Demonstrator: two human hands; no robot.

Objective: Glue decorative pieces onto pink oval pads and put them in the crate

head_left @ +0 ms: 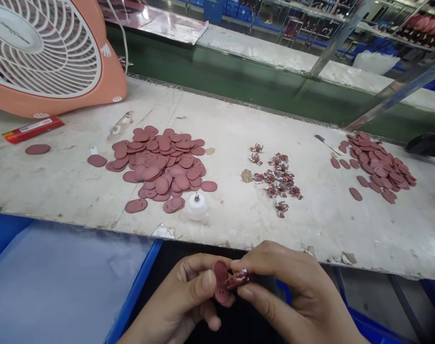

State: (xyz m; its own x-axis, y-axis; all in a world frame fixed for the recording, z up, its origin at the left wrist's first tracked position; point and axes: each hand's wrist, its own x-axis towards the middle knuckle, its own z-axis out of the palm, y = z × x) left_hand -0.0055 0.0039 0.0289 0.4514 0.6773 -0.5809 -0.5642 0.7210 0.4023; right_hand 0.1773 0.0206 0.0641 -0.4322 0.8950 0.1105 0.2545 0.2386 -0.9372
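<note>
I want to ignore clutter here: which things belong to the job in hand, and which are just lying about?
Likely the job's:
maroon oval disc, in the left hand
small painted figurine, in the right hand
left disc pile
right disc pile
figurine cluster
white bottle, perhaps

Seemingly just lying about:
orange fan
red box
tan lump

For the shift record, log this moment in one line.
left hand: holding oval disc; right hand: pinching small figurine beside disc; bench: disc piles, figurine cluster, white container
</note>
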